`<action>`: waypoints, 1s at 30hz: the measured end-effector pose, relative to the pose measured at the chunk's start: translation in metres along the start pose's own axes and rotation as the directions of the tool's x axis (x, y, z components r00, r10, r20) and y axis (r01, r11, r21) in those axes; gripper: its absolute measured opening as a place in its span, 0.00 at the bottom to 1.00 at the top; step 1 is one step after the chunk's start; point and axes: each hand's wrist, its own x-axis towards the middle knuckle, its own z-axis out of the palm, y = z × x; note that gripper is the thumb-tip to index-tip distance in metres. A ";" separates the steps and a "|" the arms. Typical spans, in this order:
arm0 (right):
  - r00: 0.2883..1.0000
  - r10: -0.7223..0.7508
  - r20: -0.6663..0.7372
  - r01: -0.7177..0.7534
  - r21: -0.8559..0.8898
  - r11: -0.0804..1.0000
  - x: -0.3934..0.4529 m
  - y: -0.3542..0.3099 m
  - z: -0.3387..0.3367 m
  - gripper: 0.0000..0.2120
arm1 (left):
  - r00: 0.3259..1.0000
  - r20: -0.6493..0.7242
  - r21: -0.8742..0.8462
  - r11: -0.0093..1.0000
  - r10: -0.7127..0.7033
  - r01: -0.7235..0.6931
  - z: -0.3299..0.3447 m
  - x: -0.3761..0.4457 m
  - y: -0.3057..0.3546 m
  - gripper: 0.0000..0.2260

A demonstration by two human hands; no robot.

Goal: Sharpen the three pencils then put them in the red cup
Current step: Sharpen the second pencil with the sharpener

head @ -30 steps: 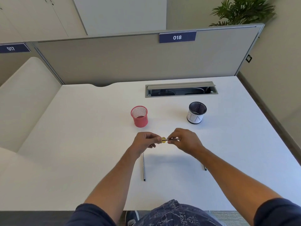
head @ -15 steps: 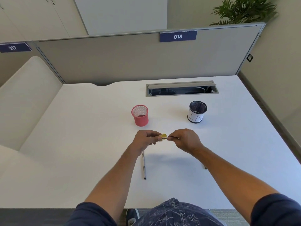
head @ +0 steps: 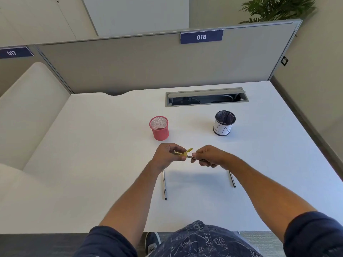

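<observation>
**First pencil in the sharpener, two more waiting**

I judge that I am in the sharpening step, on the first of the three pencils. My left hand (head: 168, 154) has its fingers curled round a small yellow sharpener (head: 186, 153), pinching it just above the white desk surface (head: 104, 154). My right hand (head: 209, 157) pinches the thin dark pencil (head: 192, 157) near its tip end, fingers pressed together on the shaft, the point heading into the sharpener. I cannot tell how deep the tip sits, as my fingers cover most of it.

The other two pencils lie flat on the surface nearer to me: a dark pencil (head: 164, 184) below my left wrist, and another dark pencil (head: 232, 179) partly hidden under my right forearm. Both look untouched, so most of the task seems to lie ahead.

The red mesh cup (head: 159, 128) stands upright just beyond my left hand, its mouth open; I can make out no pencil in it. Farther right stands a black mesh cup with a white paper label (head: 224, 123), well apart from the red one and not the target.

The next move, as I read it, calls for twisting the pencil against the sharpener while my left hand holds it steady, keeping the shaft in line so the lead does not snap. After that comes a short carry, far and left, dropping it upright into the red cup.
</observation>
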 end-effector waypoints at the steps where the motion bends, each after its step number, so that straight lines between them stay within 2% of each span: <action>1: 1.000 -0.026 -0.015 0.025 -0.024 0.999 -0.001 0.000 0.000 0.13 | 1.000 -0.007 -0.004 1.000 -0.005 0.005 0.000 0.000 -0.001 0.12; 4: 0.986 -0.145 -0.079 0.136 -0.109 0.985 0.000 -0.001 0.000 0.09 | 0.999 -0.025 -0.014 1.000 -0.022 0.021 -0.002 -0.002 -0.005 0.11; 6: 0.953 -0.230 -0.195 0.164 -0.306 0.938 0.004 0.001 0.001 0.05 | 0.998 -0.039 -0.035 0.998 -0.046 0.045 -0.002 -0.004 -0.006 0.09; 9: 0.837 -0.426 -0.344 0.101 -0.669 0.737 0.005 0.004 0.007 0.07 | 0.994 -0.055 -0.087 0.992 -0.091 0.086 -0.002 -0.004 -0.007 0.06; 12: 0.649 -0.716 -0.257 0.281 -0.794 0.539 0.008 0.010 0.015 0.08 | 0.991 -0.056 -0.159 0.981 -0.121 0.111 -0.003 -0.003 -0.009 0.10; 15: 0.504 -0.847 -0.170 0.357 -0.852 0.383 0.013 0.017 0.020 0.03 | 0.988 -0.016 -0.216 0.965 -0.155 0.148 -0.004 -0.001 -0.009 0.12; 17: 0.445 -0.880 -0.164 0.337 -0.880 0.334 0.014 0.016 0.019 0.03 | 0.985 0.009 -0.256 0.952 -0.173 0.169 -0.004 0.000 -0.008 0.12; 19: 0.425 -0.886 -0.184 0.310 -0.890 0.333 0.016 0.015 0.018 0.04 | 0.984 0.030 -0.282 0.943 -0.177 0.178 -0.005 0.001 -0.008 0.09; 21: 0.466 -0.859 -0.212 0.273 -0.889 0.368 0.015 0.011 0.017 0.02 | 0.987 0.037 -0.268 0.949 -0.159 0.163 -0.005 0.001 -0.007 0.06; 23: 0.620 -0.737 -0.270 0.216 -0.844 0.491 0.012 0.004 0.018 0.05 | 0.990 0.016 -0.232 0.963 -0.138 0.138 -0.005 0.000 -0.007 0.06; 24: 0.712 -0.634 -0.303 0.175 -0.797 0.577 0.010 0.000 0.018 0.07 | 0.992 0.004 -0.199 0.972 -0.128 0.126 -0.005 0.001 -0.006 0.06; 26: 0.835 -0.405 -0.374 0.087 -0.636 0.767 0.009 -0.007 0.020 0.06 | 0.994 -0.015 -0.126 0.986 -0.108 0.106 -0.005 0.001 -0.005 0.08; 28: 0.894 -0.257 -0.367 0.083 -0.427 0.900 0.011 -0.009 0.020 0.06 | 0.996 -0.019 -0.073 0.993 -0.092 0.090 -0.006 0.002 -0.006 0.10; 30: 0.931 -0.199 -0.305 0.115 -0.271 0.956 0.012 -0.008 0.017 0.08 | 0.997 -0.006 -0.054 0.996 -0.077 0.077 -0.007 0.001 -0.007 0.11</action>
